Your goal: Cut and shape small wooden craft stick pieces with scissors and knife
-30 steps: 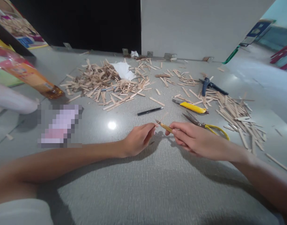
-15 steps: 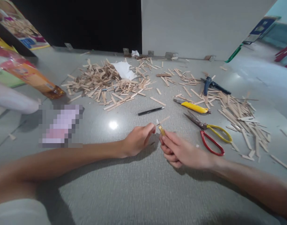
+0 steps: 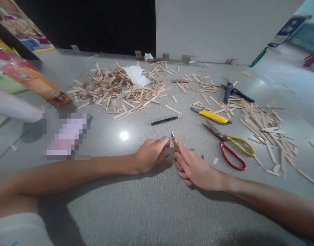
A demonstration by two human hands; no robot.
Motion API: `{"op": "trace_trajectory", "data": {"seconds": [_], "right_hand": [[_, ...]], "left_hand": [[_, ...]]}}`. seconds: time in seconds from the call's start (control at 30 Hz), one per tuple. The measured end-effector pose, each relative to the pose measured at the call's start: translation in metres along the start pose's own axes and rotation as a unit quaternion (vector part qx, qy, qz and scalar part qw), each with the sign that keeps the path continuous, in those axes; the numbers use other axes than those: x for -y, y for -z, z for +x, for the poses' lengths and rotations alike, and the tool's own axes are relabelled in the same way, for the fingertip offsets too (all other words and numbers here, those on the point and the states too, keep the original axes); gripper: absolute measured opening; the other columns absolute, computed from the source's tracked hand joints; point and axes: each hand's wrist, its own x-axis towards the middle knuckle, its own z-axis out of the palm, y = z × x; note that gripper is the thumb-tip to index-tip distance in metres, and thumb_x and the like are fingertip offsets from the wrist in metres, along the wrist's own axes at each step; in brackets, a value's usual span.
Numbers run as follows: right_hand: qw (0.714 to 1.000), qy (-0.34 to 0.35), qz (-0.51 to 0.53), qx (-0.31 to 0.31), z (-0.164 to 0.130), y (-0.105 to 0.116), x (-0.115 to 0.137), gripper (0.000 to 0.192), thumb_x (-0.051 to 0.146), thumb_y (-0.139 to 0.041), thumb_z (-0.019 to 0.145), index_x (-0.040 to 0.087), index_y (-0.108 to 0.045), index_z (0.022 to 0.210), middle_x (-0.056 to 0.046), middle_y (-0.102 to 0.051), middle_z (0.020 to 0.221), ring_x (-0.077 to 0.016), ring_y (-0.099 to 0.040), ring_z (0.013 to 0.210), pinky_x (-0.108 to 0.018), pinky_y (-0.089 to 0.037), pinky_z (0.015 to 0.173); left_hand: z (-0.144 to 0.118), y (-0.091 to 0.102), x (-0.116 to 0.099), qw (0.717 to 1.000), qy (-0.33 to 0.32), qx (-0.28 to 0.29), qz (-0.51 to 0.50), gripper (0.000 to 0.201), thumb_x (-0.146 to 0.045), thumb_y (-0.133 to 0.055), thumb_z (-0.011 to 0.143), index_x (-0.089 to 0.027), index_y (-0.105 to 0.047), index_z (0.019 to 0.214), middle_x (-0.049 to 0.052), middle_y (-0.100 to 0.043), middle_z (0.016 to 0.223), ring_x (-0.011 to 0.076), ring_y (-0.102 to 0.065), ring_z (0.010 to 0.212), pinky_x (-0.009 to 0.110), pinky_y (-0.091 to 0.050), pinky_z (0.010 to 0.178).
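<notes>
Right hand rests on the grey floor with its fingers closed around a small yellow-handled craft knife, blade tip pointing up and away. Left hand lies just beside it, thumb and forefinger pinched together right at the blade; whatever sliver they hold is too small to make out. Beyond them lie a black pen, a yellow utility knife and red-and-yellow scissors, with heaps of wooden craft sticks farther back.
</notes>
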Motion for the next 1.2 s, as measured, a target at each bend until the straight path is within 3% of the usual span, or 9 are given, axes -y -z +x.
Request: {"op": "trace_trajectory", "data": {"seconds": [0.17, 0.3, 0.43, 0.67, 0.9, 1.03, 1.1, 1.2], "right_hand": [[0.995, -0.053, 0.04, 0.075, -0.007, 0.009, 0.016, 0.035, 0.054, -0.053, 0.111, 0.028, -0.041, 0.091, 0.013, -0.036, 0.067, -0.0061, -0.023, 0.047, -0.015, -0.025, 0.039], [0.998, -0.012, 0.047, -0.032, 0.002, -0.01, 0.007, 0.026, 0.044, -0.05, 0.113, 0.03, -0.037, 0.096, 0.015, -0.035, 0.062, -0.0079, -0.025, 0.044, -0.014, -0.027, 0.037], [0.996, -0.012, 0.062, -0.058, 0.009, -0.027, -0.003, 0.021, 0.04, -0.048, 0.114, 0.031, -0.036, 0.099, 0.014, -0.036, 0.065, -0.0082, -0.026, 0.045, -0.015, -0.023, 0.038], [0.998, -0.009, 0.063, 0.02, 0.002, 0.001, 0.015, 0.029, 0.044, -0.047, 0.115, 0.029, -0.037, 0.093, 0.014, -0.034, 0.066, -0.0065, -0.021, 0.045, -0.014, -0.024, 0.04], [0.998, -0.045, 0.025, 0.032, -0.003, 0.015, 0.025, 0.029, 0.038, -0.037, 0.119, 0.027, -0.041, 0.093, 0.012, -0.036, 0.068, -0.0071, -0.026, 0.048, -0.016, -0.029, 0.041], [0.999, -0.038, 0.01, 0.036, -0.004, 0.024, 0.026, 0.028, 0.04, -0.043, 0.118, 0.026, -0.044, 0.093, 0.012, -0.037, 0.069, -0.0072, -0.027, 0.049, -0.017, -0.029, 0.041], [0.999, -0.035, -0.002, 0.036, -0.004, 0.029, 0.029, 0.028, 0.042, -0.045, 0.116, 0.026, -0.046, 0.093, 0.012, -0.036, 0.068, -0.0076, -0.026, 0.048, -0.018, -0.028, 0.042], [0.996, -0.043, -0.081, 0.022, -0.006, 0.031, 0.034, 0.029, 0.037, -0.047, 0.114, 0.025, -0.049, 0.087, 0.011, -0.038, 0.064, -0.0091, -0.032, 0.048, -0.022, -0.03, 0.044]], "left_hand": [[-0.001, 0.0, -0.001, 1.0, 0.007, 0.005, -0.002, 0.023, -0.019, -0.031, 0.107, -0.024, -0.048, 0.092, -0.006, -0.053, 0.062, 0.0113, -0.043, 0.046, 0.023, -0.034, 0.049], [0.0, 0.001, -0.002, 1.0, 0.017, 0.01, -0.008, 0.028, -0.023, -0.031, 0.11, -0.024, -0.048, 0.088, -0.003, -0.06, 0.067, 0.0133, -0.052, 0.051, 0.024, -0.039, 0.052], [0.001, 0.002, -0.003, 0.999, 0.034, 0.019, -0.019, 0.03, -0.028, -0.032, 0.112, -0.024, -0.05, 0.088, -0.002, -0.063, 0.069, 0.0143, -0.056, 0.053, 0.025, -0.042, 0.054], [0.007, 0.005, 0.0, 0.996, 0.056, 0.019, -0.063, 0.025, -0.026, -0.034, 0.11, -0.023, -0.052, 0.092, -0.001, -0.066, 0.074, 0.0143, -0.057, 0.057, 0.026, -0.044, 0.058], [0.012, 0.01, -0.006, 0.987, 0.068, 0.026, -0.146, 0.025, -0.032, -0.036, 0.111, -0.024, -0.051, 0.093, -0.005, -0.059, 0.067, 0.0133, -0.054, 0.055, 0.025, -0.044, 0.059], [0.017, 0.014, -0.009, 0.973, 0.085, 0.04, -0.21, 0.031, -0.037, -0.039, 0.113, -0.023, -0.05, 0.087, -0.006, -0.056, 0.062, 0.0119, -0.055, 0.053, 0.023, -0.045, 0.057], [0.019, 0.014, -0.008, 0.964, 0.096, 0.046, -0.243, 0.031, -0.043, -0.041, 0.114, -0.021, -0.054, 0.096, -0.004, -0.062, 0.067, 0.0121, -0.06, 0.054, 0.023, -0.047, 0.055], [0.02, 0.012, -0.007, 0.936, 0.118, 0.046, -0.328, 0.04, -0.053, -0.056, 0.108, -0.018, -0.053, 0.128, 0.003, -0.072, 0.089, 0.0138, -0.068, 0.063, 0.025, -0.055, 0.057]]}}
